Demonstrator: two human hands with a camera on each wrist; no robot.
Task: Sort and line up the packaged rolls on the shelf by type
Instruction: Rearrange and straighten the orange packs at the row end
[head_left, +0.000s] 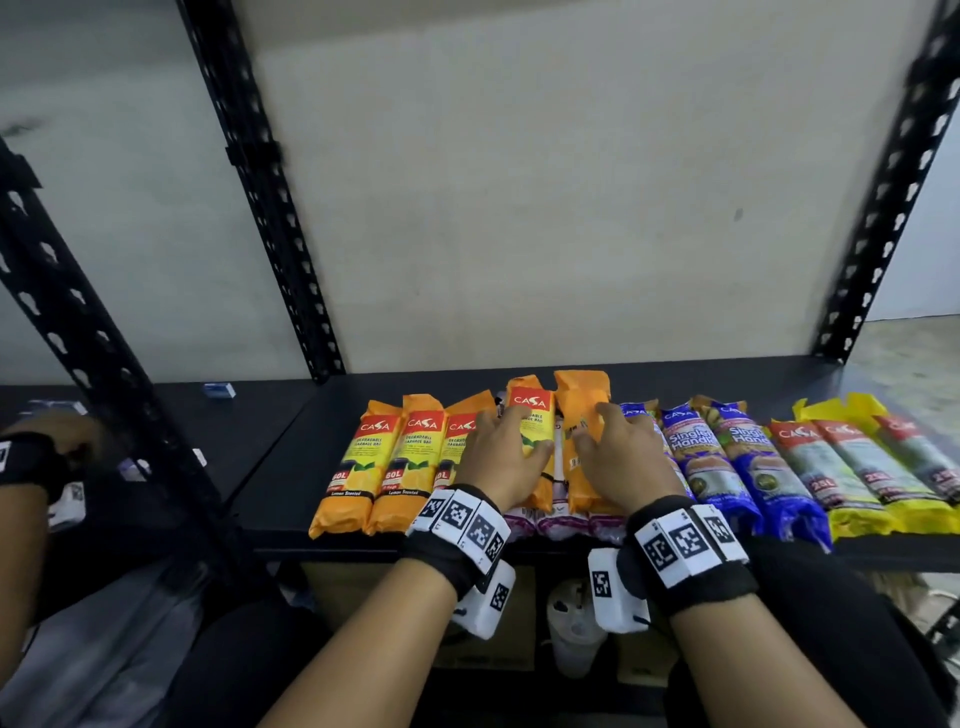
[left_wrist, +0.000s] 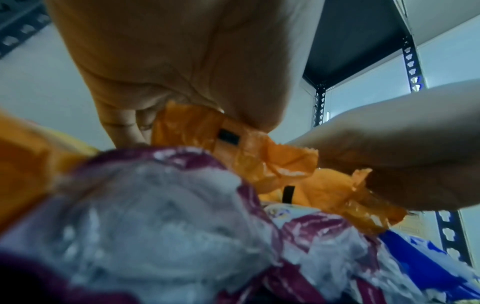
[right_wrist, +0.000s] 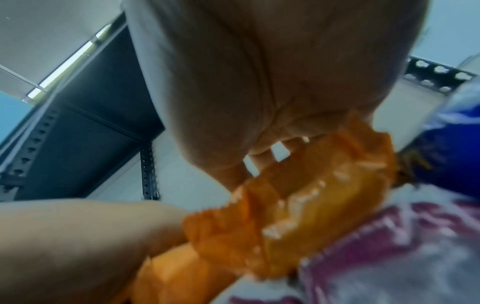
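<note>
On the black shelf (head_left: 291, 467), mid-row, two orange plastic-wrapped garbage-bag rolls lie stacked on top of three purple-and-white wrapped rolls (head_left: 550, 522) instead of on the board. The left hand (head_left: 501, 460) rests on the printed orange roll (head_left: 530, 415), fingers spread and curled over it, thumb at its right side. The right hand (head_left: 621, 457) covers the plain-backed orange roll (head_left: 582, 400), fingers spread; whether they clamp it, the wrist views do not settle.

To the left, three matching orange rolls (head_left: 395, 462) lie aligned; to the right, blue wrapped rolls (head_left: 737, 467), then yellow-ended rolls (head_left: 857, 467).

Risks, as judged:
- Glossy film on film: either upper roll may slide toward the near edge, where the purple ends already overhang.
- Shifting both at once may drag the purple rolls askew or nudge the neighbouring blue roll.
- The right-hand roll lies label-down; placed so, it would break the row's uniformity.
</note>
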